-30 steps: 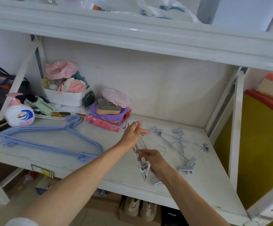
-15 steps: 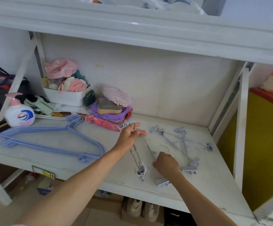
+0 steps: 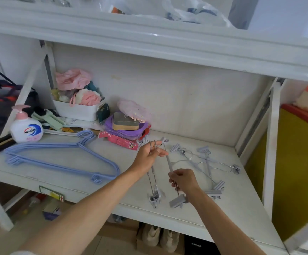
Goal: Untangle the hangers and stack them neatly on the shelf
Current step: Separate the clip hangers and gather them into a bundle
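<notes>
- The left hand [image 3: 150, 156] pinches thin metal hooks of a grey clip hanger pair [image 3: 154, 192] lying on the smooth white shelf [image 3: 87, 173].
- The right hand [image 3: 184, 181] grips another clip hanger's bar [image 3: 168, 162].
- Tangled clip hangers [image 3: 204, 162] lie right; blue wire-shaped hangers [image 3: 57, 159] are stacked left, near the front edge.

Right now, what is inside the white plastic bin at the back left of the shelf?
The white plastic bin holds pink mesh bath puffs and a pink crumpled bag heaped above its rim. Anything deeper is covered.
</notes>
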